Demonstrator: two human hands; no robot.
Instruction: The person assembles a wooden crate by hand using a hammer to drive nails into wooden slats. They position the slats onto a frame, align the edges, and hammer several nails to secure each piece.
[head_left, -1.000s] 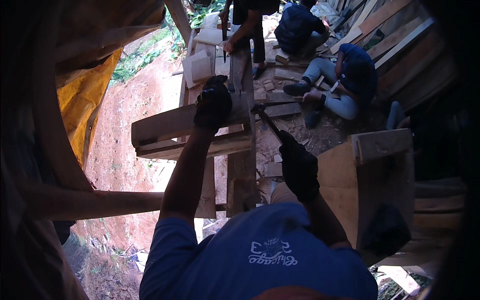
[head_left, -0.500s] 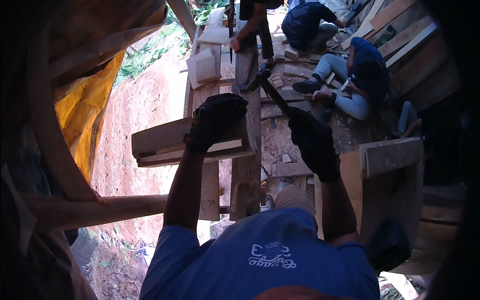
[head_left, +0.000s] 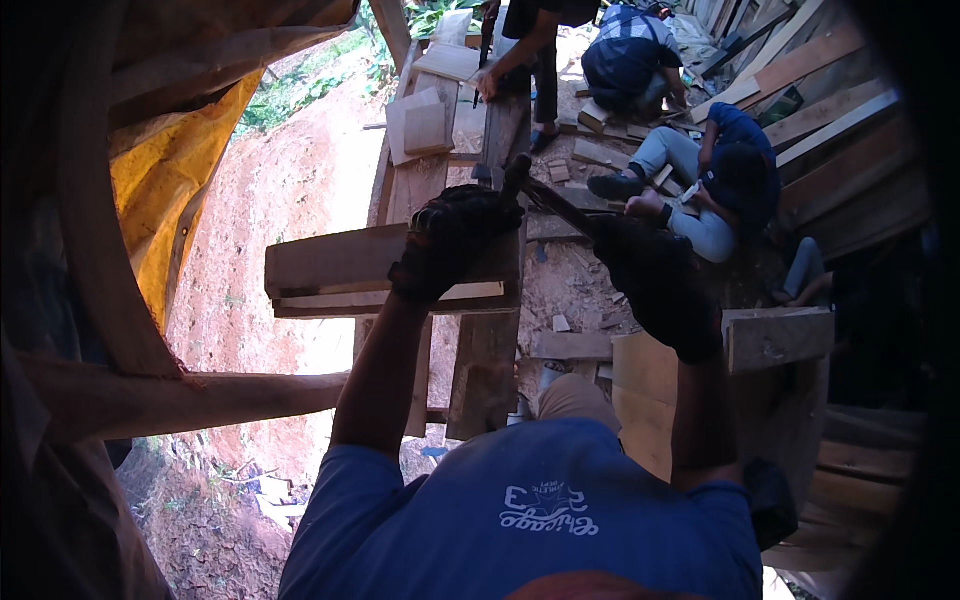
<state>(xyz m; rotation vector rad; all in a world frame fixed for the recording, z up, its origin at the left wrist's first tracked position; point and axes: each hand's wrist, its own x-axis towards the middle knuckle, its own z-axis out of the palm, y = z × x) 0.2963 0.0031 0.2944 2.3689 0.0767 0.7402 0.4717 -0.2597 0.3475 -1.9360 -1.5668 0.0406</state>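
Observation:
A long, narrow wooden box (head_left: 335,262) of joined boards lies across the planks in front of me. My left hand (head_left: 450,238), in a black glove, is closed over the box's right end; whether a nail is also between its fingers is hidden. My right hand (head_left: 655,280), gloved in black too, grips a hammer (head_left: 562,208) by its handle. The hammer head is right beside my left fingers at the box's right end. I cannot tell whether it touches the wood.
Planks on the bench (head_left: 485,375) run away from me, with square boards (head_left: 425,125) farther along. A co-worker's hand (head_left: 487,85) rests there. Two people sit among offcuts at the far right. A wooden box (head_left: 780,340) stands right; a beam (head_left: 250,400) crosses left.
The hammer head has come down and left to the box's right end beside my left fingers. My right hand has shifted right and slightly down. The view has tilted slightly.

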